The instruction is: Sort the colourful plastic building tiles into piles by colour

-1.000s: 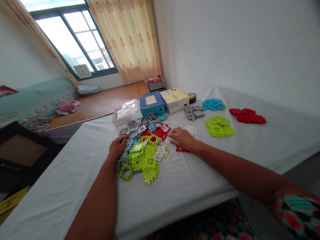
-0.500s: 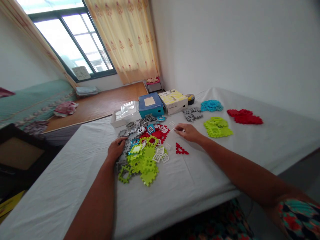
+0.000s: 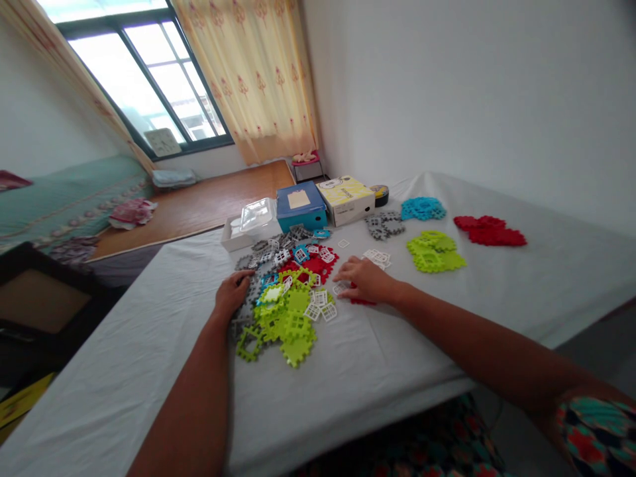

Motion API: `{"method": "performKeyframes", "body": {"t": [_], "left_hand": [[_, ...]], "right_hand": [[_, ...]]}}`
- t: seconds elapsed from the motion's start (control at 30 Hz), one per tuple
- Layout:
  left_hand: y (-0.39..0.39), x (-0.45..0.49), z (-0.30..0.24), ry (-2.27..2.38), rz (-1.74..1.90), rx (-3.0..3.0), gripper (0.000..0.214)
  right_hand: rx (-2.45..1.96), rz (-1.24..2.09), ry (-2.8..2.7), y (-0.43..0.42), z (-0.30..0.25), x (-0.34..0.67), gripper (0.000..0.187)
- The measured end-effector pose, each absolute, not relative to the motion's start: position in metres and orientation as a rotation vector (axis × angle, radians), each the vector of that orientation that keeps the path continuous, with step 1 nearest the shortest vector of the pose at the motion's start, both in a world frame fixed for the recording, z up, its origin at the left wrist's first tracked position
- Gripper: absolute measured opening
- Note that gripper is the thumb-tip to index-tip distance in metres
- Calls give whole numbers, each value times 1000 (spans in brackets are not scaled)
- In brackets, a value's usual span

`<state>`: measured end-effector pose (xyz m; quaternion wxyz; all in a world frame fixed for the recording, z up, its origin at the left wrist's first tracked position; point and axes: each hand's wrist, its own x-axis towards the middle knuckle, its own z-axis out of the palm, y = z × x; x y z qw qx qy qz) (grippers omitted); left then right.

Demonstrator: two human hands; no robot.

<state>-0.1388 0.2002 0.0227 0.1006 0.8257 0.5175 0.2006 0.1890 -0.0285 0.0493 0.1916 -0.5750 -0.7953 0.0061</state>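
Observation:
My left hand (image 3: 232, 295) rests at the left edge of a mixed pile, fingers loosely bent against grey toothed building plates (image 3: 252, 291) and gripping nothing I can see. My right hand (image 3: 366, 278) is low over the cloth, its fingers apart around a white window-frame piece (image 3: 340, 287). Beneath that palm a red triangular piece (image 3: 364, 303) is partly hidden. Just behind the hand lie several white window pieces (image 3: 378, 258) in a small heap. Between my hands, lime-green plates (image 3: 295, 324), red plates (image 3: 318, 265) and more white window pieces (image 3: 320, 305) overlap.
Sorted heaps lie to the right: grey (image 3: 385, 225), blue (image 3: 423, 208), lime green (image 3: 434, 252) and red (image 3: 489, 231). Behind the pile stand a clear-lidded white box (image 3: 251, 223), a blue box (image 3: 301, 207) and a yellow-and-white box (image 3: 346, 200). A white cloth (image 3: 407, 351) covers the table.
My right hand has let go of a white piece at the back and moved nearer, over the red triangle. The white heap behind it now shows. My left hand has stayed in place.

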Motion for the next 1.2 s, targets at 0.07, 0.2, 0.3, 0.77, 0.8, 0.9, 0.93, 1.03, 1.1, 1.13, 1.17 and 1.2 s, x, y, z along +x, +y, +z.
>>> {"method": "performKeyframes", "body": {"t": [0.07,0.2,0.3,0.77,0.8,0.9,0.93,1.03,1.1,1.13,1.17,1.2], "left_hand": [[200,-139,23,1522,600,2447,39],[199,-138,24,1487,634,2455,37],[198,-138,24,1499,638,2452,35],[197,-138,24,1502,612,2425,37],[197,-138,24,1501,612,2423,37],[197,-138,24,1502,619,2423,37],[197,-138,24,1500,622,2426,37],[197,-137,24,1500,622,2430,37],[197,-137,25,1505,609,2428,37],[197,-137,25,1502,601,2430,38],[197,-136,25,1497,595,2434,38],[197,-136,25,1491,594,2440,38]], "right_hand": [[-1684,-27,-2315,-29,48,178,28],[-1760,-88,-2335,-28,48,173,21],[-1852,-60,-2122,-27,52,187,23],[-1480,-5,-2089,-34,53,199,31],[-1401,44,-2180,-35,52,186,37],[-1361,82,-2364,-38,47,158,59],[-1383,76,-2394,-38,44,154,60],[-1412,49,-2419,-35,39,155,46],[-1391,30,-2400,-33,36,161,34],[-1374,30,-2390,-31,35,164,30],[-1352,40,-2382,-30,34,167,25],[-1329,58,-2377,-30,33,169,22]]}}
